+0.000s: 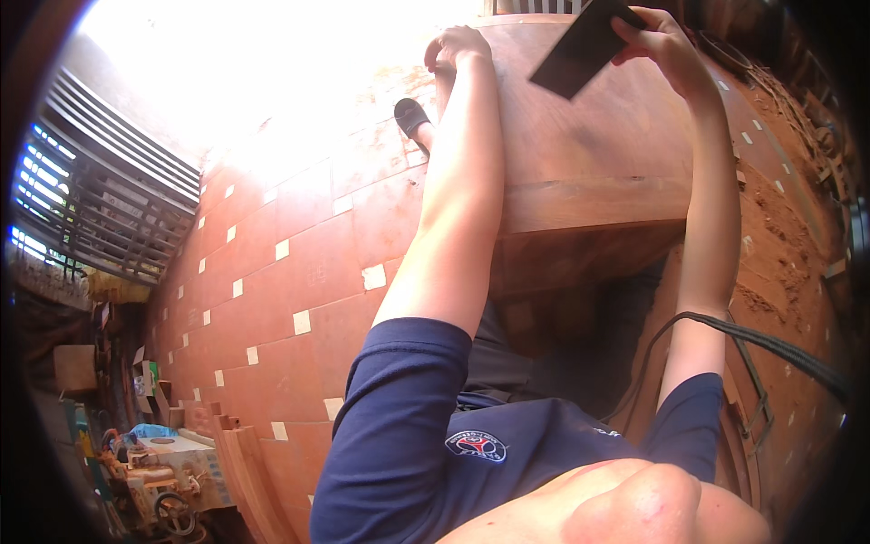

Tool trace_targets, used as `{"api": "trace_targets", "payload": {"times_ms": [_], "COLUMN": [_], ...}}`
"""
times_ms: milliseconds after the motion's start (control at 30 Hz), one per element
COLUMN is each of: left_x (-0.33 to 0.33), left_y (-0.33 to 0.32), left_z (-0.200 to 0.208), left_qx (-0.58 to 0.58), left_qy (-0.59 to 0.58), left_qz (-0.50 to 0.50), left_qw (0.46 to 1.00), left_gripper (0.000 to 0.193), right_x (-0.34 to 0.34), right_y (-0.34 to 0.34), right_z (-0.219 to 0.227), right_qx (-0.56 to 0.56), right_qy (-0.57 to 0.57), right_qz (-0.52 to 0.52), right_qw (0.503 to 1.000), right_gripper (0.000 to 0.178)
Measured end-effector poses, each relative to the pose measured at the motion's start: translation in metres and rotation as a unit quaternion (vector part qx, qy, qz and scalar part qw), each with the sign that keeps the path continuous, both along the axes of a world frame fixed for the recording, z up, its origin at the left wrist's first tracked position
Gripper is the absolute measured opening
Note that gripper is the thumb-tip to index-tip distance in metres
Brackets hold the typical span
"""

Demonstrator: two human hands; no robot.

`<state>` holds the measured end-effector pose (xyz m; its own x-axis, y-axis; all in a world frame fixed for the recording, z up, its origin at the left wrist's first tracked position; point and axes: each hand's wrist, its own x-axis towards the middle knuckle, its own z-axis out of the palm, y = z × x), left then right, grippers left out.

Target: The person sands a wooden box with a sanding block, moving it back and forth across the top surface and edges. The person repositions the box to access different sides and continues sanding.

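A broad, reddish-brown wooden tabletop (pixel 589 145) lies in front of me. At its far left edge rests my left hand (pixel 459 47), fingers bent down round the rim; glare hides part of the grip. My right hand (pixel 657 45) is raised over the far right part of the top. Between its thumb and fingers is a thin, dark rectangular plate (pixel 577 54), held tilted above the wood. What the plate is made of I cannot make out.
A foot in a dark slipper (pixel 412 116) shows left of the tabletop on red floor tiles (pixel 272 308). Metal slats (pixel 109 181) stand far left. Lower left are wooden boards (pixel 249 480) and a cluttered machine (pixel 172 480). A dark cord (pixel 770 340) crosses near my right arm.
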<state>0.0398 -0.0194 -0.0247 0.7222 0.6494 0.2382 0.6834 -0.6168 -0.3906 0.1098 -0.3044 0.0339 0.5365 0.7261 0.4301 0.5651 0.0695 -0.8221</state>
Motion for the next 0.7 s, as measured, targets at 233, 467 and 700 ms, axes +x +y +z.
{"api": "trace_targets", "payload": {"times_ms": [233, 467, 700], "left_x": [-0.007, -0.001, 0.006], "left_y": [-0.001, 0.011, 0.012], "left_z": [0.005, -0.006, -0.013], "left_qx": [-0.039, 0.058, 0.095], "left_qy": [-0.047, -0.034, -0.025], "left_qz": [-0.052, -0.099, -0.089], "left_qw": [0.997, 0.993, 0.991], "left_gripper": [0.025, 0.025, 0.024], "right_x": [-0.017, -0.068, -0.066], "right_y": [0.048, 0.032, -0.020], "right_z": [-0.028, 0.008, 0.020], "right_qx": [-0.126, -0.154, -0.050], "right_qy": [-0.322, -0.262, 0.052], "right_qz": [-0.111, -0.048, 0.127], "right_qw": [0.932, 0.952, 0.989], "right_gripper": [0.036, 0.030, 0.025]}}
